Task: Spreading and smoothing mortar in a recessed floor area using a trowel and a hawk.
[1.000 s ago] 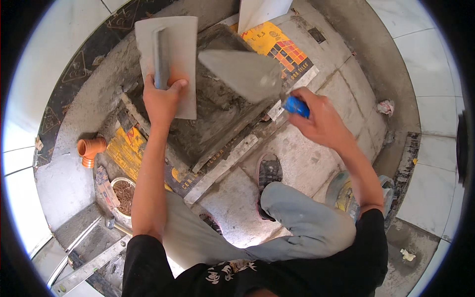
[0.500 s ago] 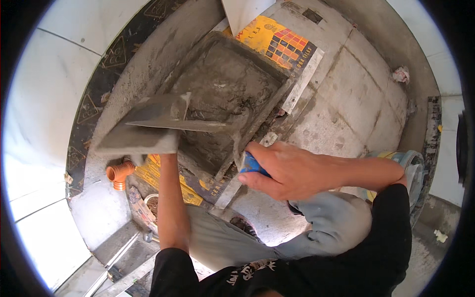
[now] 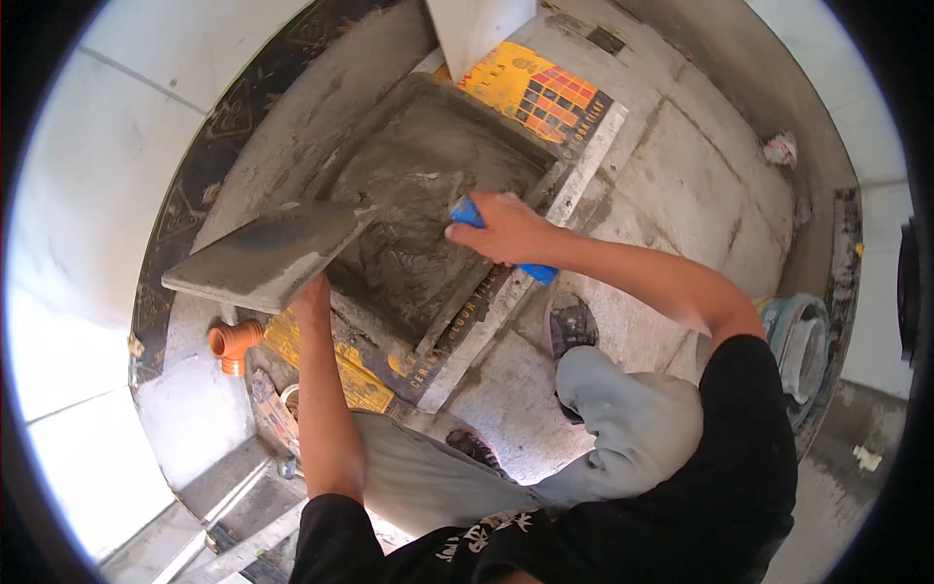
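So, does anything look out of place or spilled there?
One thing: a crumpled white-and-red scrap lies near the foot of the grey wall on the right, looking like stray litter. I see no obvious spill; the grey mortar mostly sits inside its tray.

It is a building site: wet cement (image 3: 399,175) in a tray (image 3: 454,310), orange pipe (image 3: 233,343) left of it, bare concrete floor (image 3: 696,185) right.

From your head, the wide camera is looking steeply down at near range, taking in your left hand (image 3: 311,295), right hand (image 3: 511,231), the tray (image 3: 506,127) and the floor (image 3: 700,195) around it.
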### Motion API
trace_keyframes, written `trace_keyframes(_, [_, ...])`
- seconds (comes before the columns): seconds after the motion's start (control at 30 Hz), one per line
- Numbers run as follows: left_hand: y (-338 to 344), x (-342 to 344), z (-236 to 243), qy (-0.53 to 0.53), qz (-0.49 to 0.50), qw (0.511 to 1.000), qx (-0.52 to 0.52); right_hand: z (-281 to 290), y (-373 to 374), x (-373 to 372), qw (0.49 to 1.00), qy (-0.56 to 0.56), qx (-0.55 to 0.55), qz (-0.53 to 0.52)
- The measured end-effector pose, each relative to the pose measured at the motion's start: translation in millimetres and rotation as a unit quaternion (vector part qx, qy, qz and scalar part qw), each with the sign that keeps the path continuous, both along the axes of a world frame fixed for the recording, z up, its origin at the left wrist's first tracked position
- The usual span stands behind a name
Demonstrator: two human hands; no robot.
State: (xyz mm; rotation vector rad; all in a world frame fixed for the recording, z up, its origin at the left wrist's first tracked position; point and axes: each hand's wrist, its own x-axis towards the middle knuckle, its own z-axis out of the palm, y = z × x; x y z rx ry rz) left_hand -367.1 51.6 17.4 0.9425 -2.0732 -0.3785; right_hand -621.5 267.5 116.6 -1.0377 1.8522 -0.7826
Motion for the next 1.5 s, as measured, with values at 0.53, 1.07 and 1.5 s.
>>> trace_keyframes(0.53, [2.3, 25.3, 91.8, 0.433, -0.117, 0.838, 0.31, -25.1, -114.1, -126.3, 0.84, 0.507, 0.082, 0.172])
trace_keyframes(1.07, [19.7, 77.8, 157.5, 0.405, -0.054, 0.865, 0.291, -17.1, -251.5, -41.5, 0.62, 0.703, 0.098, 0.335])
trace_keyframes(1.5, [18.9, 97.2, 161.9, 0.547, -0.071, 0.744, 0.378, -45.3, -200.1, 49.2, 0.639, 0.641, -0.051, 0.422])
